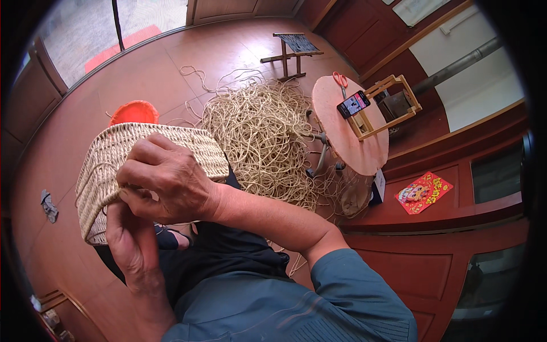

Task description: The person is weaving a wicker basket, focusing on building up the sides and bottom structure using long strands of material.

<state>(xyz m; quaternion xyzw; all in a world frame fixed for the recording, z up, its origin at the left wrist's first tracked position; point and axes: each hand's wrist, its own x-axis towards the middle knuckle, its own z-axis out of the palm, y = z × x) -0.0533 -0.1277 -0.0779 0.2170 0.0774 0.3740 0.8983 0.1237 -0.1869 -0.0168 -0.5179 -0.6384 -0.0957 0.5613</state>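
In the head view, the woven basket [108, 157] is at nine o'clock. The right hand [168, 181] arches over it, fingertips pinching its rim. The left hand [132, 242] meets the rim at eight; its fingertips are hidden, so I cannot tell its grip. A cord heap [256, 134] lies near twelve, a round table [336, 128] at two.

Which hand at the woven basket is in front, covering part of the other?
The right hand, whose forearm crosses from the picture's right. It overlaps the left hand, which comes up from below, partly hidden.
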